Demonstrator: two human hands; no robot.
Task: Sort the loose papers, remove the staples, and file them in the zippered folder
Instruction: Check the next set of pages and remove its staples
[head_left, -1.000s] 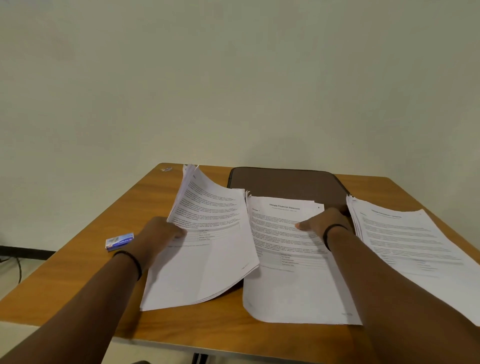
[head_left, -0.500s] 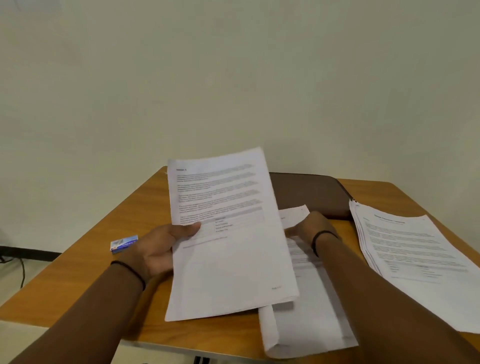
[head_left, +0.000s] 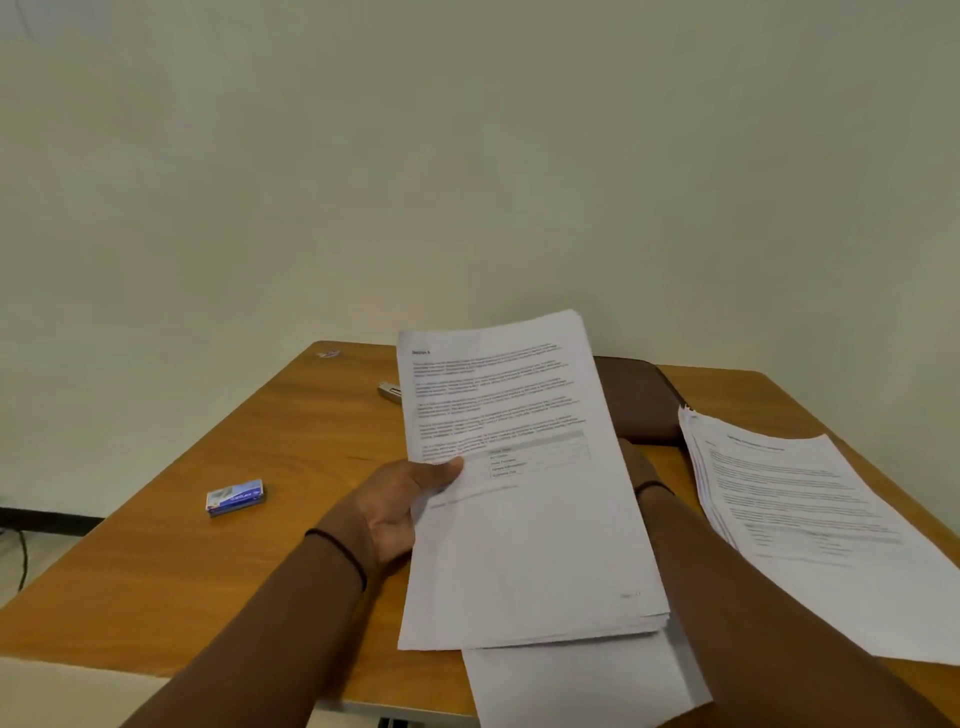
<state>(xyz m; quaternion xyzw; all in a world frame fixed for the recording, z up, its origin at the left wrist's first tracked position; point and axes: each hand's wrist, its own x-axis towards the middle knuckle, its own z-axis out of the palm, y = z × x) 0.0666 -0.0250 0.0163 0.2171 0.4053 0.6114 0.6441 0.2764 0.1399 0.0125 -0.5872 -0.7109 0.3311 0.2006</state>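
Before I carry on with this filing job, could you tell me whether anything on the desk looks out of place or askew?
Nothing is spilled or damaged. The right-hand paper stack is fanned, its sheet edges stepped along the left side. A small crumpled scrap lies at the desk's far left corner; what it is cannot be told.

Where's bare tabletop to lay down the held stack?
Free: the wood left of the left hand, around the small blue box and toward the near-left edge. Crowded: centre and right, with the lower pile, right pile and brown folder.
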